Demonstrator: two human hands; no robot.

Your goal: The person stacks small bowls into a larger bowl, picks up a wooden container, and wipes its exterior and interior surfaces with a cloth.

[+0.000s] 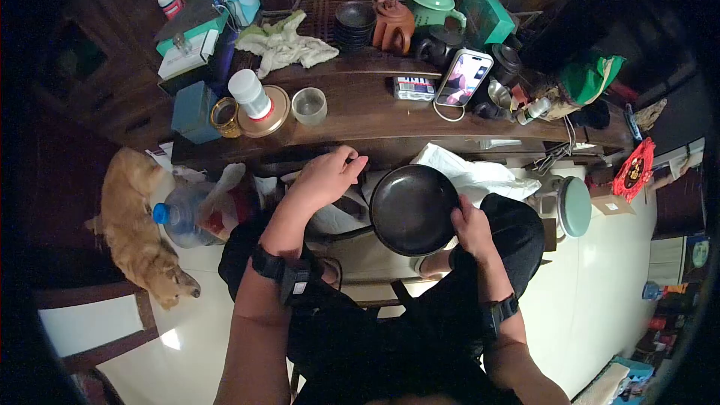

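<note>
A shallow round black dish [414, 210] is held above my lap, its dark inner face turned up toward me. My right hand [474, 226] grips it by the right rim, thumb on top and the other fingers mostly hidden beneath. My left hand [330, 176] is raised to the left of the dish, apart from it, near the table's front edge. Its fingers are curled in toward the thumb; whether something small is pinched there cannot be made out.
On the dark wooden table [360, 109] are a glass cup [309, 106], a white-capped jar [249, 94], a propped phone [465, 79] and a cloth [289, 43]. A dog [139, 217] lies at left by a large water bottle [187, 214]. White plastic [480, 172] hangs behind the dish.
</note>
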